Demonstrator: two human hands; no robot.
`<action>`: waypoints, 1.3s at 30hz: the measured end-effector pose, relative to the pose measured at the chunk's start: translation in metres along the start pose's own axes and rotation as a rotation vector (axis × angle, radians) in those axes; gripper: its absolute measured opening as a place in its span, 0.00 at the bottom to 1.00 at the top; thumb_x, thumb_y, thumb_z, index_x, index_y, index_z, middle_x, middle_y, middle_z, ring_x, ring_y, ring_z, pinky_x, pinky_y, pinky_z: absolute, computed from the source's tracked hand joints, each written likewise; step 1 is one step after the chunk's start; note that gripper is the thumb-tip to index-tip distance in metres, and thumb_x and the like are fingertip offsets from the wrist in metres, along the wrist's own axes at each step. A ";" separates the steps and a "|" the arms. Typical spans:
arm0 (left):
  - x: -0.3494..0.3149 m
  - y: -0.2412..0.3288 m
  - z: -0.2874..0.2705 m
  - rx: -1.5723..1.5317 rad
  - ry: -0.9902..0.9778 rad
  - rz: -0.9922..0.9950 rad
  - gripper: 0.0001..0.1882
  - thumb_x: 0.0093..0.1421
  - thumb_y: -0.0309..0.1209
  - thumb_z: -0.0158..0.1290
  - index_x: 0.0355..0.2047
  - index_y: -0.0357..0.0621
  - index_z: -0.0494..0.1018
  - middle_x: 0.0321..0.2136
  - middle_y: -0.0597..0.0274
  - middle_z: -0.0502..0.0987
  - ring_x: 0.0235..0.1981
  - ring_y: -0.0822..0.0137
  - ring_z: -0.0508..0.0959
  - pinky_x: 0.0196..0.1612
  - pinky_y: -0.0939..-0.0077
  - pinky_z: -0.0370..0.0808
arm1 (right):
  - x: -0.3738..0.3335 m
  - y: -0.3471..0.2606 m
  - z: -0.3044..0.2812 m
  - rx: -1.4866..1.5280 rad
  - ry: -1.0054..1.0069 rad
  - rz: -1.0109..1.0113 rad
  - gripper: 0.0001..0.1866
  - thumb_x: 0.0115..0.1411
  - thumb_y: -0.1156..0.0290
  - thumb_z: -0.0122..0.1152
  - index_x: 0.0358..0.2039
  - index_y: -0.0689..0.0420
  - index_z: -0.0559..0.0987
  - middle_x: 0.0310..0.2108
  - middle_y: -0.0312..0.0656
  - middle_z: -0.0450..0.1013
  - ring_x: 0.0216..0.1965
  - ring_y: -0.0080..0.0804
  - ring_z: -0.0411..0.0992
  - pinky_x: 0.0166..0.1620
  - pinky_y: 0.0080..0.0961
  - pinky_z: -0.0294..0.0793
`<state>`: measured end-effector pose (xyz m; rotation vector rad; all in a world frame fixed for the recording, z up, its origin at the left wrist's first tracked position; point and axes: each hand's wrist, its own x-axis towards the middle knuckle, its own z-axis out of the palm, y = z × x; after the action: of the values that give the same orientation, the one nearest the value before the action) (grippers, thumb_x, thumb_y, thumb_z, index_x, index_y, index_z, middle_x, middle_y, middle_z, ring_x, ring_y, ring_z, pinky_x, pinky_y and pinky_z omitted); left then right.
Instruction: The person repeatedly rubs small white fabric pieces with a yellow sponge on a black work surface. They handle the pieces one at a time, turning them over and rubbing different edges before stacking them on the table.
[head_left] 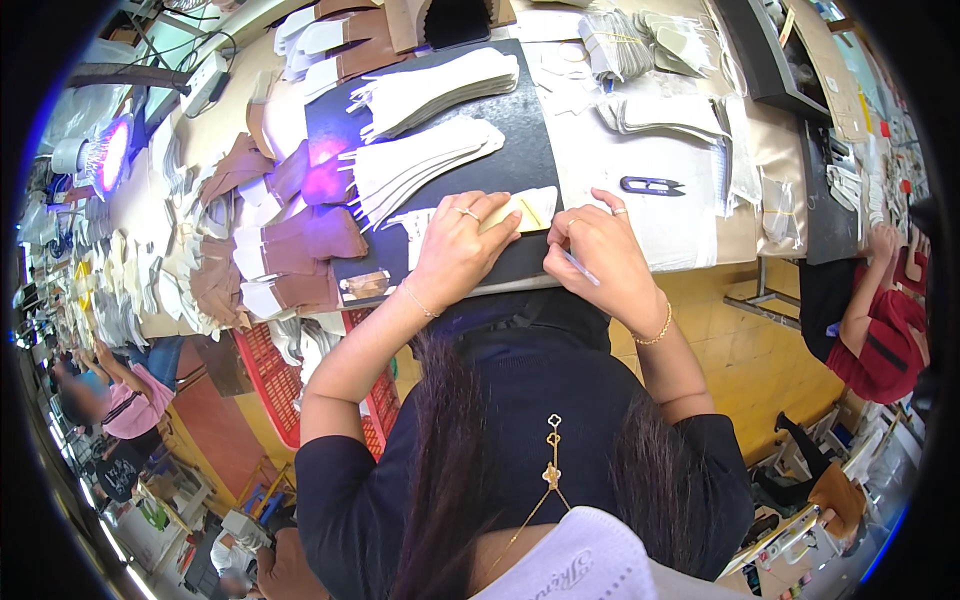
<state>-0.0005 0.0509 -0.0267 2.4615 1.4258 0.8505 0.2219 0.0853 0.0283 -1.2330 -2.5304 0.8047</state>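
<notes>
On a black board point(420, 185) at the table's near edge lies a white cut piece point(418, 225) with thin strips at its left end. Over its right part is a pale yellow piece point(532, 211), which looks like a template and bears a dark line. My left hand point(462, 240) rests on both from above, its fingers stretched out and apart. Right of them, my right hand point(600, 250) is closed around a slim whitish pen point(580, 268), tip hidden. Behind my hands, two fanned stacks of white cut pieces point(425, 165) lie on the board.
Blue thread snips point(652, 186) lie to the right, before more white stacks point(665, 115). Brown-and-white pieces point(310, 240) crowd the left, near a glowing purple lamp point(108, 157). A red crate point(270, 375) stands below the table. Other people work at both sides.
</notes>
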 end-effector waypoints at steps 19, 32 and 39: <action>-0.004 -0.011 -0.001 -0.261 0.129 -0.052 0.22 0.49 0.27 0.70 0.44 0.44 0.77 0.44 0.58 0.78 0.43 0.56 0.79 0.47 0.63 0.75 | 0.011 0.012 0.032 0.537 0.483 0.085 0.09 0.70 0.74 0.54 0.47 0.65 0.77 0.43 0.44 0.70 0.42 0.29 0.74 0.48 0.25 0.74; -0.004 -0.009 0.000 -0.084 0.043 0.043 0.23 0.48 0.27 0.67 0.46 0.47 0.77 0.46 0.62 0.77 0.47 0.57 0.76 0.49 0.59 0.71 | 0.015 0.018 0.041 0.478 0.616 0.147 0.13 0.73 0.66 0.53 0.45 0.63 0.78 0.39 0.45 0.72 0.38 0.34 0.75 0.43 0.28 0.74; -0.006 -0.010 0.001 -0.105 0.066 0.110 0.27 0.46 0.26 0.66 0.48 0.49 0.76 0.44 0.62 0.75 0.45 0.57 0.76 0.48 0.59 0.71 | 0.007 0.030 0.038 0.840 0.387 0.248 0.11 0.68 0.67 0.63 0.42 0.63 0.78 0.33 0.41 0.75 0.39 0.27 0.76 0.43 0.25 0.75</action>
<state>-0.0096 0.0508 -0.0340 2.4734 1.2408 1.0108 0.2216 0.0915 -0.0199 -1.2238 -1.4792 1.3329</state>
